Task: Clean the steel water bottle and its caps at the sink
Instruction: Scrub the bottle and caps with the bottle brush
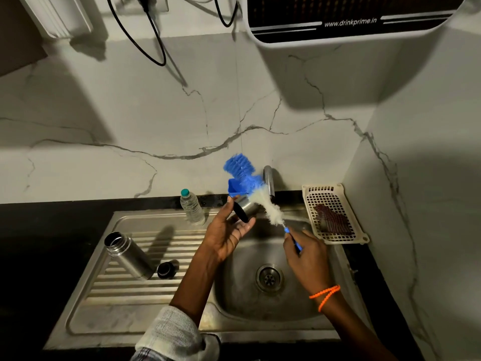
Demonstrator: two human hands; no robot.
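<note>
The fingers (235,231) of the left hand (226,237) curl up around a steel cap (243,208) with a black rim, thumb at its upper left edge, holding it above the sink basin (242,285). The right hand (305,252) pinches the blue handle (295,242) of a bottle brush (263,204), fingers closed on it; the white bristles run from the handle towards 11 o'clock and touch the cap's right side, and the blue bristle head (239,166) stands beyond the cap at 12 o'clock. A small blue plastic piece (235,188) shows just above the cap; what it is, I cannot tell. An orange beaded band (325,295) circles the right wrist.

At 9 o'clock from the hands, the steel water bottle (128,255) lies open on the ribbed drainboard (122,290), mouth towards 11 o'clock. A small black cap (167,269) sits just beside its base, at 3 o'clock of it. A clear plastic bottle (192,207) with a green lid stands at the drainboard's far edge. The tap (269,182) rises behind the brush. At 3 o'clock, a cream perforated tray (335,194) rests on the dark worktop (52,230), with a dark reddish scrubber (331,218) in it.
</note>
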